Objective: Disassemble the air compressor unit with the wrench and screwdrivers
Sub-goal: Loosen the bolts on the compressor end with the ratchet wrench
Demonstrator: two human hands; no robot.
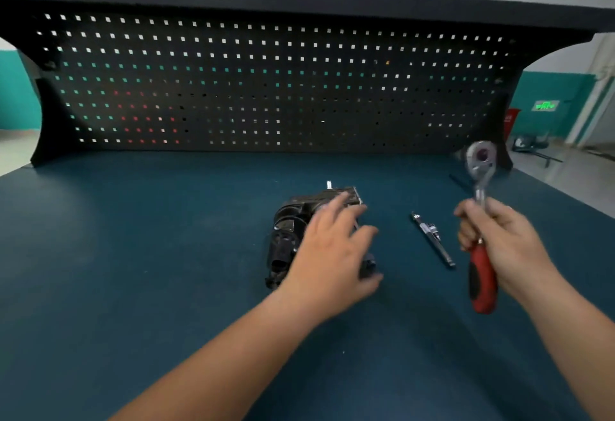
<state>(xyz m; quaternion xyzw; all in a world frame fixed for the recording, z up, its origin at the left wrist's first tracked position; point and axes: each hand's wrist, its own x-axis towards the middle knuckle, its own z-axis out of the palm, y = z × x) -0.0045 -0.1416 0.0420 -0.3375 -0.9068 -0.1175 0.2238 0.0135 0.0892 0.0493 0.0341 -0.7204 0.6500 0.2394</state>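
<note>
Black, boxy air compressor unit (293, 221) lies on its side near mid-bench on the dark blue table top (133, 254). L hand (332, 251) is spread over its top and right side w/ fingers straight, gripping nothing. R hand (499, 241) is curled tight round a chrome ratchet wrench (482, 280) w/ red-and-black handle, head raised, off the table. Slim silver metal driver shaft (432, 239) lies flat btwn the unit and R hand. Black perforated pegboard (233, 87) stands behind.
</note>
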